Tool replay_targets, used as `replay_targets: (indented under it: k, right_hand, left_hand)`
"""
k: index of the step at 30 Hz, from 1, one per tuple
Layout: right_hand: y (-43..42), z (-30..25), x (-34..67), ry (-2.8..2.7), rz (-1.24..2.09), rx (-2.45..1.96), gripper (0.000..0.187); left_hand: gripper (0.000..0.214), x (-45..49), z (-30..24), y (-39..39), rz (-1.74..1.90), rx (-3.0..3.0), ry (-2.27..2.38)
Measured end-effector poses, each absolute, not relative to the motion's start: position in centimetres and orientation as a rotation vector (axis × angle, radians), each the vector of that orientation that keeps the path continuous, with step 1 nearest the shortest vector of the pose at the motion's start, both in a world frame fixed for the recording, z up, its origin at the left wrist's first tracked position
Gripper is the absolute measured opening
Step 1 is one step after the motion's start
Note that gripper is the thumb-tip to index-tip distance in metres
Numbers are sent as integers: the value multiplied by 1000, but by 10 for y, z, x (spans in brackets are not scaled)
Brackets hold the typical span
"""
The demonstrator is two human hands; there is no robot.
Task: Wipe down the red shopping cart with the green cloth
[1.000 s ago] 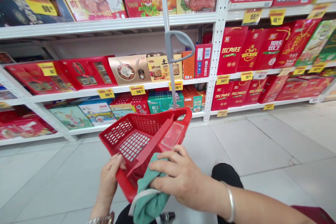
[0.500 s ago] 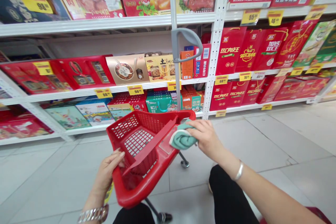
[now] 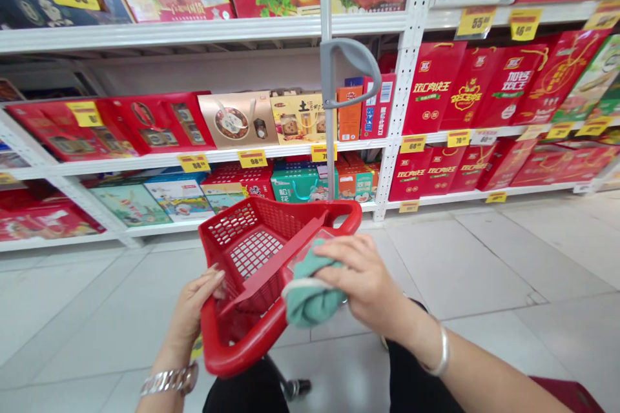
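The left hand (image 3: 191,316) is partly closed, its fingers curled around the rim of one red plastic shopping basket (image 3: 227,356); the basket is tilted, with its latticed floor facing up toward the head camera; the right hand (image 3: 363,281) is closed on one bunched teal cloth (image 3: 310,292), pressing it against the basket's inner red panel; the hand hides much of the cloth, so exactly where it touches is hard to make out.

One grey pole (image 3: 329,155) rises from the basket to one curved grey handle (image 3: 349,64), standing in front of the gift boxes; each wrist wears one piece of jewellery, a silver link bracelet (image 3: 169,379) on the left and a silver bangle (image 3: 440,352) on the right; below the basket sits one caster wheel (image 3: 296,388), half hidden; dark trousers (image 3: 242,388) fill the bottom edge; a red object (image 3: 566,395) is cut off at the corner, and I can't tell what it is.

Beyond, white metal shelving (image 3: 194,32) holds rows of red and coloured gift boxes (image 3: 431,87) with yellow price tags (image 3: 252,159) above a pale tiled floor (image 3: 460,264); the top row is cut off by the frame.
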State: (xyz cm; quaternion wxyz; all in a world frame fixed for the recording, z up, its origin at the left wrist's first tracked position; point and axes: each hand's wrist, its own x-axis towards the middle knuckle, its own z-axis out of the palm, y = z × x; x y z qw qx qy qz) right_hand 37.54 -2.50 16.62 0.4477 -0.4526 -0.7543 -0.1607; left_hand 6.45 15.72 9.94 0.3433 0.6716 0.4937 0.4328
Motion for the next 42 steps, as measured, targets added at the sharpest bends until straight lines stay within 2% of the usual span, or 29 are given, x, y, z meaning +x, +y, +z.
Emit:
replay_targets:
  k: [5,11,19,23,27,31,36,42]
  right_hand:
    - [-31,157,327,-2082,-493,-1020,11]
    - [-26,146,348,-1941,-498,-1016,25]
    - [13,131,433,-1737,-607,-1350,38]
    - [16,129,449,-1551,-658,-1455,38]
    - [-12,136,410,-1599,-654,-1254,33]
    - [-41,136,343,-1820,-618,-918,15]
    - [-37,117,297,-1915,-627,-629,23]
    - [-20,98,316,-1846,-650,-674,15]
  left_hand:
    - [55,57,100,154,1077,1629,1211]
    - [56,54,106,154,1084,1612,1193]
    - [52,63,111,152,1084,1608,1198]
    - [51,68,115,152,1069,1595,1208]
    - [47,70,115,150,1076,1557,1215]
    - [47,71,111,150,1104,1550,1197]
    - [48,69,109,150,1119,1551,1193]
    - [49,63,109,148,1113,1597,1162]
